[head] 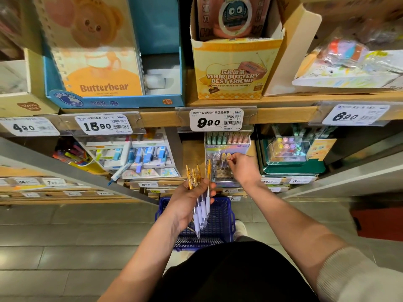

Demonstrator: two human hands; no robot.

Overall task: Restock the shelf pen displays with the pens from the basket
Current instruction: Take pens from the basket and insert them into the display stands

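Mid-restock, gripping a bunch of pens (201,211) in the curled left hand (185,205) above the basket (225,216), pinching a single pen (224,158) at the clear display (221,178) with right hand (243,168) fingers (233,159) closed on its top; next, likely seating it upright in a free hole.

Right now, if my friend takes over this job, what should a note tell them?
Left hand: holds a bunch of pens, gold tops up.
Right hand: fingers pinch a single pen at the pen display.
Basket: on the floor below the hands.
Done: a few gold-topped pens stand in the display.
Left: slot in the held bunch; several holes look open.
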